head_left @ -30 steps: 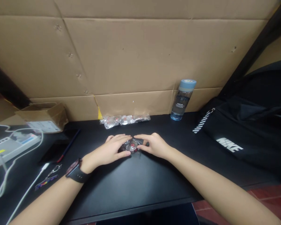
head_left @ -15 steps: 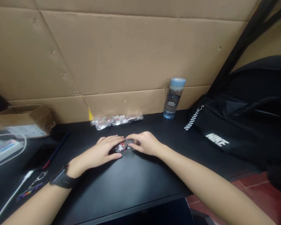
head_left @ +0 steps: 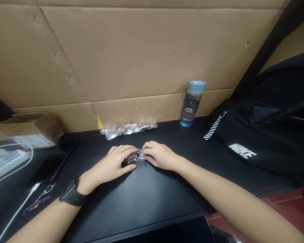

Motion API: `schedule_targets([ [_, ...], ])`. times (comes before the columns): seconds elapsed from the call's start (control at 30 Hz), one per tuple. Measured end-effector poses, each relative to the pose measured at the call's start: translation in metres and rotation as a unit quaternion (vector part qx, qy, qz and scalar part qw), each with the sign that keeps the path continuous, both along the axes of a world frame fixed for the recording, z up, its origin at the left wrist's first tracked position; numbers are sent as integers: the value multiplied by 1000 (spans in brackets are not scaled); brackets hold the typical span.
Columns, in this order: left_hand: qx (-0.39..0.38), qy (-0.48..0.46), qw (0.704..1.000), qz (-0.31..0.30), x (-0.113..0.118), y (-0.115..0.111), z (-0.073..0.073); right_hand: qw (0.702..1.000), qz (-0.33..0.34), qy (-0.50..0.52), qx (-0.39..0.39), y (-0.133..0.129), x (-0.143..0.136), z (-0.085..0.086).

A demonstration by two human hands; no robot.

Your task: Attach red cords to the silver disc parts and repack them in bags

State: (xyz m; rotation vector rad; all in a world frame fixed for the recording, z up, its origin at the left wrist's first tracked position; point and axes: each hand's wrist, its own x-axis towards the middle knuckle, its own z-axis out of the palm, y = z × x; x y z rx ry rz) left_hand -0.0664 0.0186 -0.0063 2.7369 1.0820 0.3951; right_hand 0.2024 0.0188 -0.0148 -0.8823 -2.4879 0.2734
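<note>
A small packet in shiny clear plastic (head_left: 131,157), with red and dark parts showing, lies on the black table (head_left: 152,199). My left hand (head_left: 118,160) is closed around its left side, fingers over the far edge and thumb at the near edge. At the right end of the packet, my right hand (head_left: 158,155) pinches the clear wrapper between thumb and curled fingers. Both hands hide part of it, and its contents are too blurred to name. Behind the hands lies a row of similar clear packets with red marks (head_left: 128,129), against the cardboard.
A blue-capped water bottle (head_left: 192,104) stands at the back, near a black backpack (head_left: 266,135) on the right. To the left are a cardboard box (head_left: 38,130), a dark phone (head_left: 49,167), a white cable (head_left: 17,209) and a keyring (head_left: 38,204). Cardboard (head_left: 142,50) walls the back.
My right hand has drawn slightly right from my left, its fingers curling closer together, and clear wrapper now shows stretched between the hands. The whole view has shifted a little.
</note>
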Motion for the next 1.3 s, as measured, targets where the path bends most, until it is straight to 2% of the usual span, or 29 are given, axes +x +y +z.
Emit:
schedule_targets([
  [0.1, 29, -28, 999, 20, 6, -2, 0, 998, 17, 46, -29, 1, 3, 2],
  [0.23, 65, -73, 994, 43, 11, -3, 1, 996, -12, 79, -42, 7, 11, 3],
  [0.37, 108, -98, 989, 36, 11, -3, 1, 997, -15, 62, -44, 13, 16, 0],
  [0.57, 136, -75, 988, -7, 9, 1, -3, 998, -25, 2, -51, 13, 10, -5],
  [0.7, 137, -125, 983, 13, 13, -2, 3, 997, -42, 13, -58, 12, 10, -1],
  [0.83, 93, -212, 970, 79, 14, -6, 11, 994, -58, 44, -75, 12, 14, 7],
  [0.97, 25, -282, 949, 137, 13, -5, 8, 990, -52, 95, -90, 11, 14, 10],
  [1.17, -74, -390, 907, 142, 21, -4, 2, 964, 13, 227, -137, 7, 6, 9],
  [1.3, -113, -419, 891, 137, 24, -5, 1, 952, 4, 261, -162, 4, 5, 14],
])
